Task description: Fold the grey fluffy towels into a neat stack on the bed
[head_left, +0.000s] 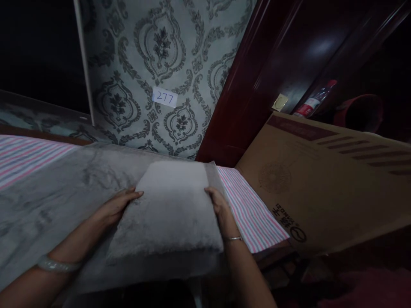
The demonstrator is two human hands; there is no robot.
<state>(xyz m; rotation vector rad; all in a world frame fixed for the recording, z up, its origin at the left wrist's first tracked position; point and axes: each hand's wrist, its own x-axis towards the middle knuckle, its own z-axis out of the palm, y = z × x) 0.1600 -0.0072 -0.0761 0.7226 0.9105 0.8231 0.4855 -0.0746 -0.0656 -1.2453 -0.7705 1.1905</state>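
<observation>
Evidently, the gray plush cloth [173, 214] faces the wall [160, 51], long axis unclear. Left hand [117, 206] and right hand [222, 209] pinch opposite sides, reaching forward.

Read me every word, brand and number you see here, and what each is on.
"277": white paper slip on the patterned wall.
"YANGZI", beside two characters, seemingly "扬子": cardboard box.
Too blurred or faint to read: print in the box's dark red band, its round emblem, the bottle label.
</observation>
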